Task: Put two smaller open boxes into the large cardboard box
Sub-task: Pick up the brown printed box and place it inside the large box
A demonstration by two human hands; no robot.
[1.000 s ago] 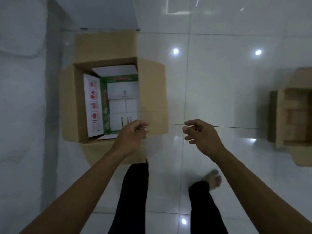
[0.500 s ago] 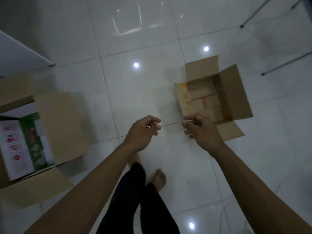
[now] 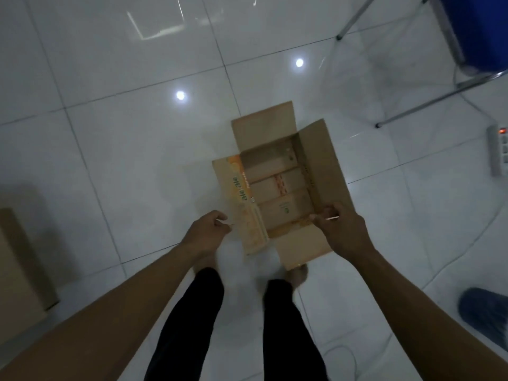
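Tiled room, chair legs

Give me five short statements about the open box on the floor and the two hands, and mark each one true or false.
1. The small open box sits on the white tiled floor. True.
2. Its flaps are taped shut. False: all the flaps are folded open.
3. The right hand is at the box's near right corner. True.
4. The left hand is deep inside the box. False: it is outside, beside the orange printed flap.
5. A blue chair stands at the upper right. True.
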